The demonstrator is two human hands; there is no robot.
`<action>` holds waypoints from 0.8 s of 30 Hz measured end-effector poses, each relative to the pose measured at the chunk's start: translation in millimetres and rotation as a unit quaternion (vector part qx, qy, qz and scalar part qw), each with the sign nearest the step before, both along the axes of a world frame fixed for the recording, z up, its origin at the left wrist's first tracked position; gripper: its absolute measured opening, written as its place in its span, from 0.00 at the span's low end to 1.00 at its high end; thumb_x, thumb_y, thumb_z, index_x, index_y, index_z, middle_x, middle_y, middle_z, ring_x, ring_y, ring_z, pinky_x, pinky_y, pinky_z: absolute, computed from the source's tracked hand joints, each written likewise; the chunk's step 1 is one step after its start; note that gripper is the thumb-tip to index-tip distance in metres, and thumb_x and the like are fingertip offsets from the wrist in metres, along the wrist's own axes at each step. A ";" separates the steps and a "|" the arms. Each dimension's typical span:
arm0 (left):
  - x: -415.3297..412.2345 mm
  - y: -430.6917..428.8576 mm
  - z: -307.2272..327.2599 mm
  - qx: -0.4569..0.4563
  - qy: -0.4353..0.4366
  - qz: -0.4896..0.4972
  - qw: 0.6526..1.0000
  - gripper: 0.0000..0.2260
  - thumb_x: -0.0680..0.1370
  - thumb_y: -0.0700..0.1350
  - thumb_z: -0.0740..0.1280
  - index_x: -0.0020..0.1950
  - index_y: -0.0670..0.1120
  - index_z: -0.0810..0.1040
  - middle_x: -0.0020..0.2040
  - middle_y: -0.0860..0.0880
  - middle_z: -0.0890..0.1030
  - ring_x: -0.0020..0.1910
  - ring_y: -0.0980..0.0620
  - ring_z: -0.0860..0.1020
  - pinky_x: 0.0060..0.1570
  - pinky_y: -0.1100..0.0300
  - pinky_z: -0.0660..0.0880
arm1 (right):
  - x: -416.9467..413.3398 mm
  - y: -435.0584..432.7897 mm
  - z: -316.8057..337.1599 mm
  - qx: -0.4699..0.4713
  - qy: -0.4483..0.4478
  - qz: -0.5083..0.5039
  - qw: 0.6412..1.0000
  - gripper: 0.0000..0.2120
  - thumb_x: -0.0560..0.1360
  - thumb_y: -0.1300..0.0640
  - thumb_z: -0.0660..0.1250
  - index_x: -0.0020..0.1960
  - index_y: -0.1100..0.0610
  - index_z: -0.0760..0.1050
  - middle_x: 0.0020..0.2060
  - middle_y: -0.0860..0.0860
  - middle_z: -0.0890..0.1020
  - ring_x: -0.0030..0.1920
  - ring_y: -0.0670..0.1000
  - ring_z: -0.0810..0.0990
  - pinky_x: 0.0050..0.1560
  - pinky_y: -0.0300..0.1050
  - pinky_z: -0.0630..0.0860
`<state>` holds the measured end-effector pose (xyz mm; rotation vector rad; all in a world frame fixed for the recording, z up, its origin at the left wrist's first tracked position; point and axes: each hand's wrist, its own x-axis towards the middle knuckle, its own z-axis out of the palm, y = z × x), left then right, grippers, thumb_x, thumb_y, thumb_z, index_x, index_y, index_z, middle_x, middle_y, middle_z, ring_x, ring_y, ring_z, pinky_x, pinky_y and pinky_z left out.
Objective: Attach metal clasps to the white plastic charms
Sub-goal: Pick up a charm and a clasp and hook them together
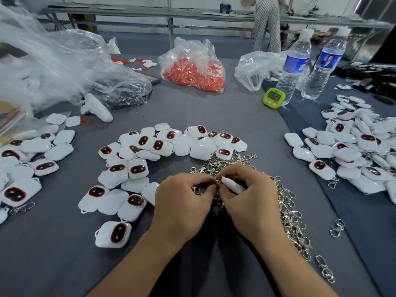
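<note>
From the head view, both hands meet just above the grey tabletop [53,243]. The left hand [182,202] is curled, its fingertips pinching a metal clasp [198,190]. The right hand [250,200], also curled, grips a white charm [232,185] seen edge-on, just beside the clasp. A heap of loose clasps [289,211] lies under and right of the right hand. A pile of charms [150,151] arcs ahead and left of the hands, and charms with clasps [353,151] lie well to the right. Farther ahead sit a bag of orange-red pieces [192,73], a green timer [274,97] and two water bottles [293,61] with blue labels. The timer's digits and the labels' writing are too blurred to read.
</note>
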<state>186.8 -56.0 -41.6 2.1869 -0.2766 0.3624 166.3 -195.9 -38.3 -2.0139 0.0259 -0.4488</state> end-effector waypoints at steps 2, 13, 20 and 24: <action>0.8 0.1 -0.9 -0.005 0.011 -0.012 1.000 0.22 0.70 0.47 0.77 0.53 0.73 0.76 0.43 0.80 0.76 0.45 0.76 0.76 0.47 0.80 0.68 | -1.0 -1.3 -0.9 -0.010 0.000 0.005 1.000 0.17 0.70 0.70 0.72 0.42 0.47 0.82 0.36 0.40 0.85 0.41 0.43 0.84 0.41 0.30 0.77; 8.7 -1.1 -8.8 -0.200 0.114 -0.045 0.972 0.13 0.71 0.39 0.78 0.42 0.59 0.87 0.38 0.56 0.87 0.39 0.54 0.85 0.43 0.59 0.81 | -4.3 -9.1 2.7 -0.019 0.014 0.020 1.000 0.18 0.71 0.62 0.72 0.41 0.36 0.83 0.35 0.38 0.85 0.36 0.43 0.83 0.34 0.40 0.78; 5.6 1.1 -8.4 -0.238 0.078 -0.003 0.968 0.08 0.70 0.46 0.77 0.43 0.60 0.86 0.37 0.56 0.86 0.36 0.57 0.83 0.40 0.62 0.79 | -5.9 -9.0 1.5 -0.030 0.057 0.027 0.998 0.09 0.72 0.60 0.74 0.42 0.46 0.84 0.34 0.41 0.84 0.35 0.42 0.81 0.35 0.37 0.77; 10.0 8.8 -4.6 -0.263 0.062 0.042 0.962 0.07 0.71 0.45 0.77 0.43 0.59 0.86 0.37 0.55 0.86 0.36 0.55 0.85 0.41 0.57 0.82 | -6.4 2.0 5.7 0.072 0.126 0.203 0.968 0.10 0.73 0.65 0.67 0.45 0.53 0.84 0.40 0.53 0.86 0.39 0.56 0.83 0.45 0.54 0.82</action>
